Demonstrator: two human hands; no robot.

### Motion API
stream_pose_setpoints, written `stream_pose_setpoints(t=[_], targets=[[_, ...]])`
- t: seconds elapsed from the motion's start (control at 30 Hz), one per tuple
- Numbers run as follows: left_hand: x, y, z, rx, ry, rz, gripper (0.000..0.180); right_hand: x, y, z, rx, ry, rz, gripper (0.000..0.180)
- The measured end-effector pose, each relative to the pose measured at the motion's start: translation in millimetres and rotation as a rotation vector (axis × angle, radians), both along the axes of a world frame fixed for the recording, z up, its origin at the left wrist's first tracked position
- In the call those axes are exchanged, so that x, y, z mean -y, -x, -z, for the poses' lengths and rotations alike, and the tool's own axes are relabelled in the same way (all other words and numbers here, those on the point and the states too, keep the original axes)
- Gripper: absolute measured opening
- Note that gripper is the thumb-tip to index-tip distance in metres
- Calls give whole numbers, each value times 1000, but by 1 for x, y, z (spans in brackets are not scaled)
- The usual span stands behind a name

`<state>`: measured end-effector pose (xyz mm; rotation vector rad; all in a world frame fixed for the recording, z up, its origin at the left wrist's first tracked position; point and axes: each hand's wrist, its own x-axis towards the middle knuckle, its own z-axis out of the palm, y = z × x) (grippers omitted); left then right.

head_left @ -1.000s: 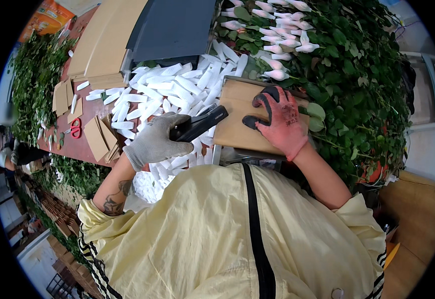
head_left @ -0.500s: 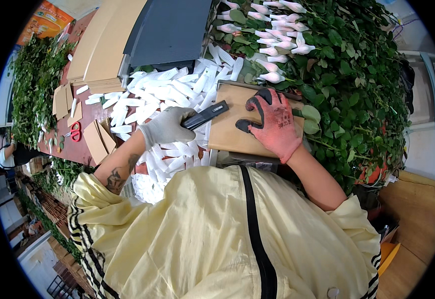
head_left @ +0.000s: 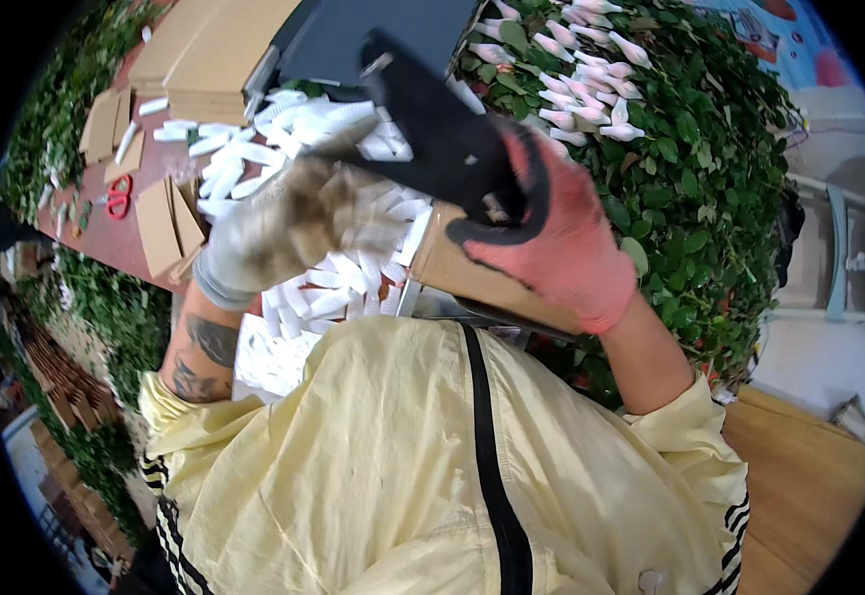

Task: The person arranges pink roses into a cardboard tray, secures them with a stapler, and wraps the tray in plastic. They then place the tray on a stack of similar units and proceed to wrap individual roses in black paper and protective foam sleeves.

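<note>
My right hand (head_left: 571,238) has its fingers closed round the stapler (head_left: 442,139); my left hand (head_left: 289,218), blurred, I can't tell. Seemingly I'm adjusting it, which calls for steadiness.

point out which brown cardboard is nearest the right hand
The brown sheet partly hidden by the right hand, beside the loose white sleeves; the small pieces and tall stack lie farther left.
</note>
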<state>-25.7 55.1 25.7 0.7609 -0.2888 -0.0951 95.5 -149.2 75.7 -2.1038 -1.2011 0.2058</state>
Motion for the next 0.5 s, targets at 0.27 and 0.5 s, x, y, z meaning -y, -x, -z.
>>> stream_pose_setpoints(t=[0.27,0.5], targets=[[39,-4,47,-88,747,-708,58,0,8,8,153,311,-134,74],[26,-65,111,-72,260,-1017,65,41,-12,67,145,689,98,52]])
